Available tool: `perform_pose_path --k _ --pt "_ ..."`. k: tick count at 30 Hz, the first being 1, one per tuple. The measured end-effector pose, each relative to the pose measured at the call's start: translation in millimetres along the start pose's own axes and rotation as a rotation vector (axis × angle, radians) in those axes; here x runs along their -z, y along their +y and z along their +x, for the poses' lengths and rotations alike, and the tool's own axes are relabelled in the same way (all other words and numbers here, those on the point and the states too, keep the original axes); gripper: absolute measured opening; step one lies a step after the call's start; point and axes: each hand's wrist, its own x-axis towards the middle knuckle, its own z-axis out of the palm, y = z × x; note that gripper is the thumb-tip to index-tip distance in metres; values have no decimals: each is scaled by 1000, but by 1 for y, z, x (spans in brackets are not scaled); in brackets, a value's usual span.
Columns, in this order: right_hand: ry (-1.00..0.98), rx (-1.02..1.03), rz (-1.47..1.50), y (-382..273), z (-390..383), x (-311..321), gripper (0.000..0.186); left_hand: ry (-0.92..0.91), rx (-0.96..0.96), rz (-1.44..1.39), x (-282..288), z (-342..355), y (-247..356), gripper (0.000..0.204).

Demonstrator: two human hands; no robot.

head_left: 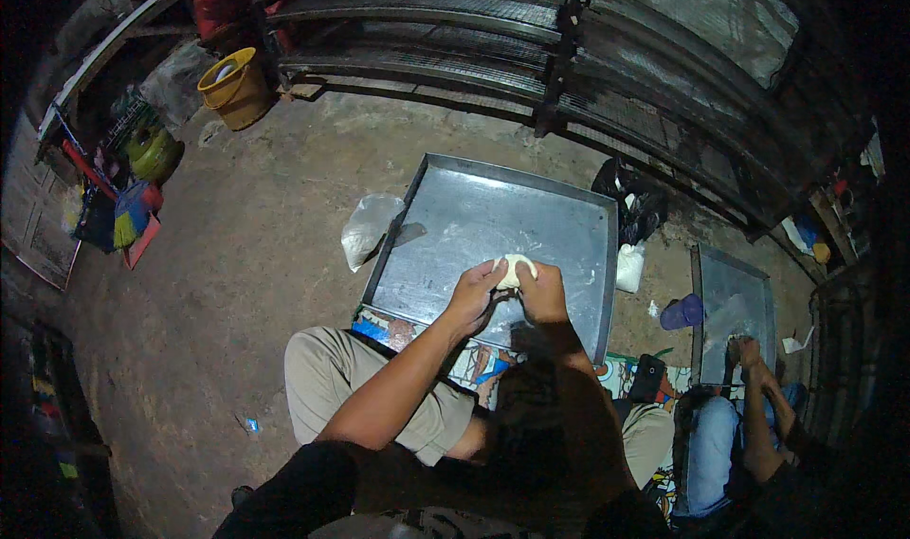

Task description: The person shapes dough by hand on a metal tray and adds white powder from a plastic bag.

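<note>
Between both hands I hold a pale lump of dough [515, 270] over a large, shallow metal tray [483, 202]. My left hand [475, 295] grips the dough's left side, thumb toward the middle. On its right side, my right hand [543, 293] pinches it in the same way. White, flour-like smears mark the tray's bottom. A flat metal scraper [409, 234] lies across the tray's left rim. Beside it rests a clear plastic bag [368, 228] with white powder inside.
At right, another person's hands [747, 352] work over a second metal tray [735, 292]. Nearby are a purple cup [682, 312], a white bag [629, 267], a black plastic bag [630, 198] and a phone [648, 378]. A yellow bucket [235, 89] stands by the dark racks [427, 41].
</note>
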Motion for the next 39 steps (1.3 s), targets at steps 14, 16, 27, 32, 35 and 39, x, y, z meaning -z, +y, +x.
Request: perform_pose_path --k 14,16,27,32,35,39 --pt "-68 -127 -532 5 -1 7 65 142 -105 644 36 11 -9 36" --pt "-83 -188 -533 7 -4 14 75 194 -198 836 32 13 -18 37" --pt "-92 -494 174 27 -30 13 61 106 -555 1432 -8 -18 -7 30" --pt "-64 -424 121 19 -30 11 53 92 -592 1390 -9 -29 5 42" --pt "32 -301 8 30 -23 9 43 51 -511 1286 -14 -30 11 55" --pt "88 -222 2 41 -16 16 32 102 -340 1080 -21 -30 8 58"
